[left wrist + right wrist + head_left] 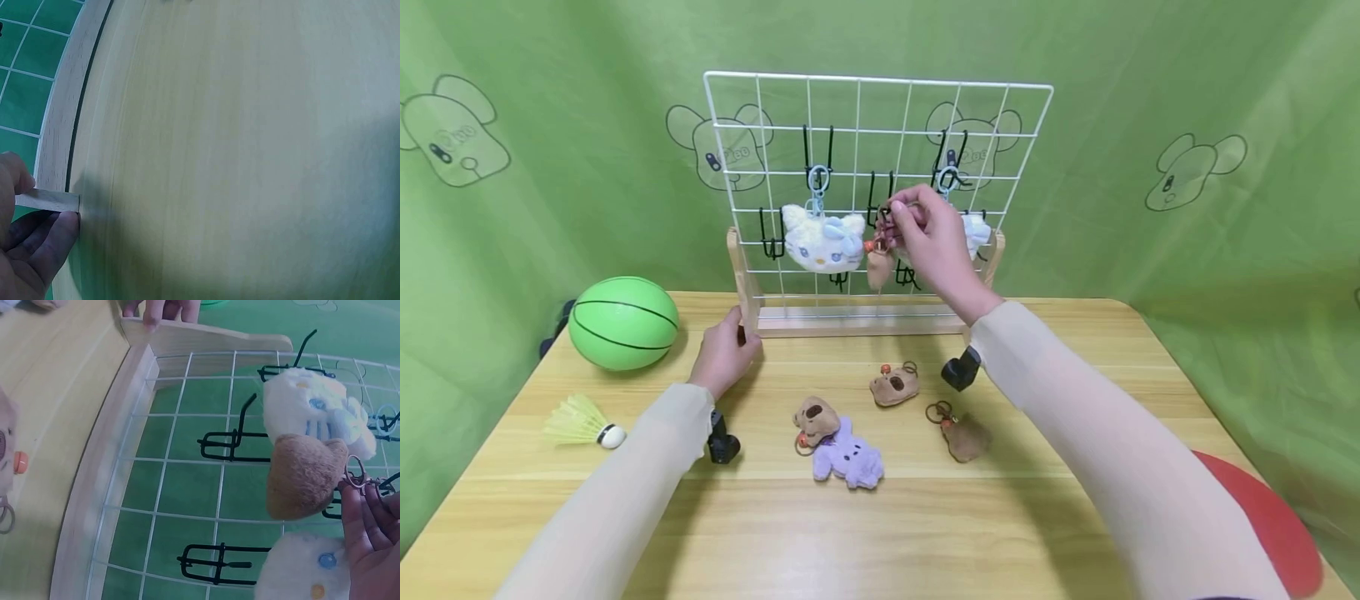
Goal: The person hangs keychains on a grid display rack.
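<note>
My right hand (936, 246) pinches the metal ring of a brown plush keychain (303, 478), which dangles in front of the white wire grid close to a black hook at its middle. On the left, a white cat plush keychain (823, 242) hangs by a light blue ring from another hook. A second white plush keychain (976, 233) hangs on the right, partly hidden behind my right hand. Down at the table, my left hand (724, 352) grips the left wooden foot (50, 200) of the grid's stand (857, 320), thumb on one side and fingers on the other.
In front of the stand lie a purple plush (852, 460) touching a brown plush keychain (816, 419), and two more brown ones (895, 387). A green ball (623, 323) and a yellow shuttlecock (580, 423) sit left. A red rounded object (1262, 517) is at the right edge.
</note>
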Tool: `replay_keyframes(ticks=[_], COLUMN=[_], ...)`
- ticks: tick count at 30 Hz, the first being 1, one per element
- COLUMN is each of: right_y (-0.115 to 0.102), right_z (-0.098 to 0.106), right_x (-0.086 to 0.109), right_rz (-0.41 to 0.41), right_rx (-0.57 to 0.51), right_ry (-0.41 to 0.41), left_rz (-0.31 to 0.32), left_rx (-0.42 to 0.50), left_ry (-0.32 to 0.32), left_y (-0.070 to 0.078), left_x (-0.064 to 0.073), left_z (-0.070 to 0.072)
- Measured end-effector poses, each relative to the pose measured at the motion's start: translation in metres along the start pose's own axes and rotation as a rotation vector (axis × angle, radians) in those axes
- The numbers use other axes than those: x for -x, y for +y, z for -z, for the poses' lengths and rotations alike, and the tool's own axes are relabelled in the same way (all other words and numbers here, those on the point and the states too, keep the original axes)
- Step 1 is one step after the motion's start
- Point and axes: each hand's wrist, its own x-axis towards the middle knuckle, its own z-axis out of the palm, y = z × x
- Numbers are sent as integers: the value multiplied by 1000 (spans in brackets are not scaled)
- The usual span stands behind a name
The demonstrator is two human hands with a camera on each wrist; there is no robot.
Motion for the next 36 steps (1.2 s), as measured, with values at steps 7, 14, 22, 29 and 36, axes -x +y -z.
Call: replay_keyframes(ticks=[7,14,22,29,36], right_y=[1,2,3,-1,-6], right_z=[-4,-8,-11,-7,1], right_x=[-8,-12,-11,-7,4], right_rz=[-3,-17,-57,-81,-66], right_rx=[57,162,190,180,184], right_ry=[20,5,-23,-45,-63], left_rz=[5,4,6,6,6], left_rx=[-6,4,12,8,0], left_ry=[1,1,-1,-2,-2], left_y=[-1,-2,-3,-2,-2], left_x=[-1,-1,-2,-1,-1], left_z=[0,-1,-1,0,0])
